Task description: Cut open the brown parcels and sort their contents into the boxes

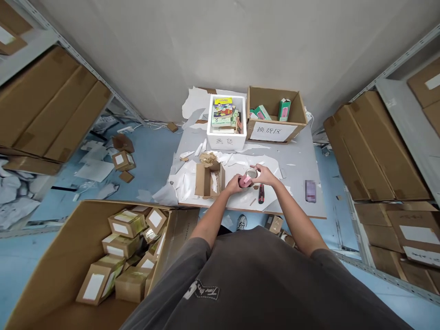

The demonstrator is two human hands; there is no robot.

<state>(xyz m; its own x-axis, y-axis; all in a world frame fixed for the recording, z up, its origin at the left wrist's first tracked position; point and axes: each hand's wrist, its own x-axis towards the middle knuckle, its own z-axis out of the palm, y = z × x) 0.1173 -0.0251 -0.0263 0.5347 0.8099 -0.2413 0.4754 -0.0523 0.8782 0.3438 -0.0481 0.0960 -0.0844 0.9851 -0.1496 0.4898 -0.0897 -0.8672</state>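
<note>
Over the front middle of the table, my left hand [234,184] is closed around the side of a pink cylindrical container [246,179]. The fingers of my right hand [264,175] grip its pale round end from the other side. Its exact kind is too small to make out. Just right of it, a red and black box cutter [261,194] lies on the white paper. To the left of my hands stands an opened small cardboard box [202,181], with crumpled brown paper [208,158] at its back edge and a white slip inside.
At the table's back stand a white foam box [227,143] of small packages and a labelled carton [292,133] holding green boxes. A phone [310,191] lies at right. A large carton [79,220] of parcels stands front left. Shelves with cartons [376,146] flank both sides.
</note>
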